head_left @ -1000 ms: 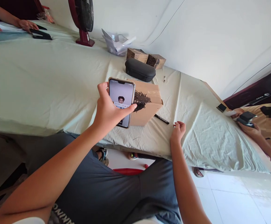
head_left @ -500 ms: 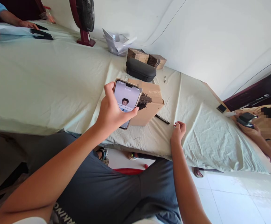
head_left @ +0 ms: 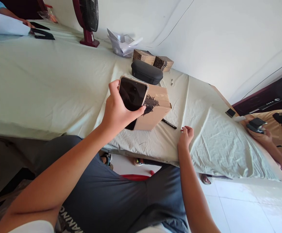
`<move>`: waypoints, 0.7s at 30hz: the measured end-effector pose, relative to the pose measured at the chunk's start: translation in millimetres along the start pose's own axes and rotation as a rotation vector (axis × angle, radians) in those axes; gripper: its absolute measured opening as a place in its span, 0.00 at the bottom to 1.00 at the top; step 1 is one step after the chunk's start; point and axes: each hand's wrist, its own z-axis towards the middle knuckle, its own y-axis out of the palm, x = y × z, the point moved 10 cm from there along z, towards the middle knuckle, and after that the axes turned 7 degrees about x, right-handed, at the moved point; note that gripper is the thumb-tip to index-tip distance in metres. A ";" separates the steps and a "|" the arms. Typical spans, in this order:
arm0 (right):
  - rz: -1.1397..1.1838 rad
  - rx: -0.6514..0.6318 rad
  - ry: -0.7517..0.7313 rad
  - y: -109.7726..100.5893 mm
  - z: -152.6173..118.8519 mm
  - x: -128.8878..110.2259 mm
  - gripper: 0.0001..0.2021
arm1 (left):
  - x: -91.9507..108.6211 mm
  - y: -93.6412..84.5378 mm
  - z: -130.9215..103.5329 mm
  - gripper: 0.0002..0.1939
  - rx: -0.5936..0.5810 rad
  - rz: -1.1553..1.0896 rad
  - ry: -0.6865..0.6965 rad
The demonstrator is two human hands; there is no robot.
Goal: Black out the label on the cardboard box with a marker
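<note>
My left hand [head_left: 118, 108] grips a smartphone [head_left: 132, 94] in a clear case, thumb along its right edge and fingers round the left. The phone is tilted up toward me, its screen dark. It stands in front of a cardboard box [head_left: 155, 111] with black scribble on it and hides the box's left part. My right hand [head_left: 186, 137] rests on the cloth near the table's front edge, fingers curled in, with no object showing in them. A black marker pen [head_left: 169, 123] lies between that hand and the box, touching neither my fingers nor the phone.
Behind the box sit a black zip case [head_left: 147, 72], smaller scribbled boxes [head_left: 163, 63], a clear plastic basket [head_left: 121, 47] and a fan [head_left: 89, 38]. At far left a person handles a white bag [head_left: 7, 24]; at right another person holds a dark device [head_left: 256, 124].
The phone's screen has gone from a lit picture to dark, and its top has tipped up slightly. My right hand stays put. At far left, the person's white bag has shifted.
</note>
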 end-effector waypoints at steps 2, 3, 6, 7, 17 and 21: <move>-0.004 0.005 0.002 -0.5 -0.3 -0.7 0.06 | -7.0 -6.2 4.1 0.45 0.012 0.011 -0.031; -0.005 0.006 0.004 -0.6 -0.6 -1.0 0.06 | -12.9 -10.4 8.2 0.45 0.026 0.027 -0.051; -0.006 0.002 0.010 -0.5 -1.1 -0.9 0.06 | -43.8 -27.0 26.1 0.48 0.106 0.151 -0.167; -0.005 -0.001 0.011 -0.3 -1.2 -0.8 0.06 | -58.4 -31.5 31.9 0.50 0.124 0.208 -0.231; 0.011 -0.004 0.018 -0.1 -0.6 1.3 0.08 | -178.3 23.4 12.0 0.43 -0.617 0.795 -0.527; 0.003 -0.015 0.010 0.6 -1.6 0.0 0.09 | -188.9 38.4 -1.6 0.43 -0.718 0.875 -0.540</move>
